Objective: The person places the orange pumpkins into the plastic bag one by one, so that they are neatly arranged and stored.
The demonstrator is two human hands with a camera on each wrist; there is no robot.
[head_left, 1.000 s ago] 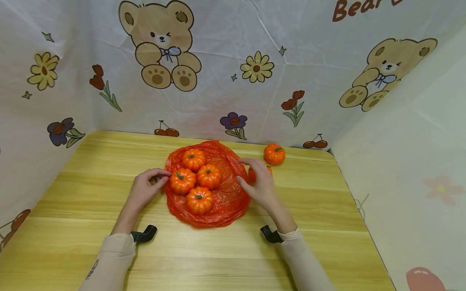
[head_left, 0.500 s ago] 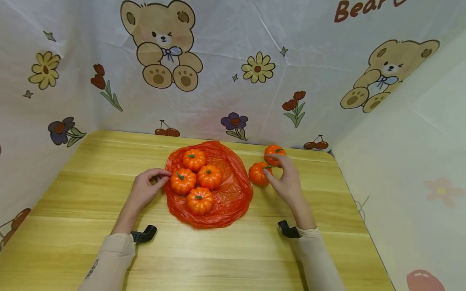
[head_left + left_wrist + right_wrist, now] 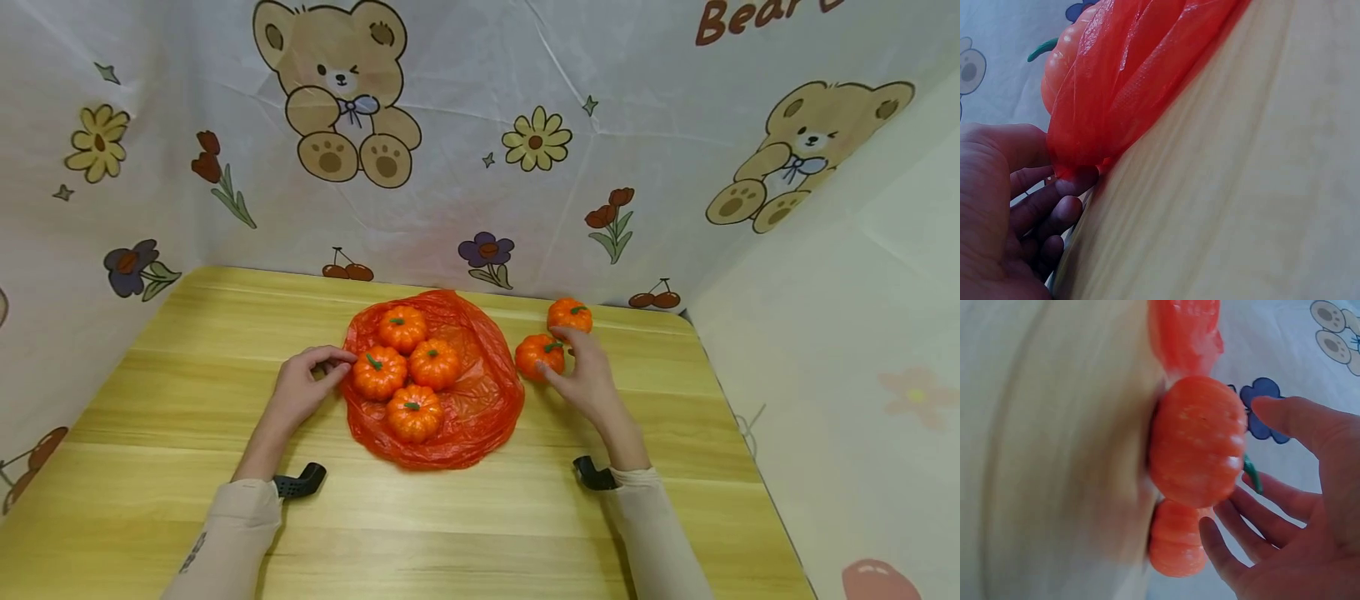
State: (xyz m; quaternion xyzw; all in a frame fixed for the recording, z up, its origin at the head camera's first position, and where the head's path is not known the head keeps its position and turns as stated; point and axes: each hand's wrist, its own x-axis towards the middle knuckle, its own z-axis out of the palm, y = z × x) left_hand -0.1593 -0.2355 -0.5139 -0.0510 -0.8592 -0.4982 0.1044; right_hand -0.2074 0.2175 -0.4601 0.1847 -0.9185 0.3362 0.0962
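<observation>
A red plastic bag [image 3: 480,400] lies spread on the table with several small orange pumpkins [image 3: 416,413] in its hollow. At its left edge my left hand [image 3: 303,385] pinches the thin plastic between thumb and fingers; the left wrist view shows the bag's rim [image 3: 1082,147] at the fingertips. My right hand [image 3: 588,375] reaches over a pumpkin [image 3: 537,357] just right of the bag, thumb on its near side and fingers by its green stem. In the right wrist view, the fingers spread beside this pumpkin [image 3: 1197,440], the thumb apart from it.
Another pumpkin [image 3: 568,314] sits just behind, near the table's back edge. The wooden table [image 3: 420,533] meets a white cloth backdrop [image 3: 450,192] printed with bears and flowers at the back and sides. A black wrist-camera piece [image 3: 302,482] juts from the left cuff.
My right hand has moved right from above the bag's right side to the nearer loose pumpkin, lowering around it. The left hand has stayed at the bag's left edge.
</observation>
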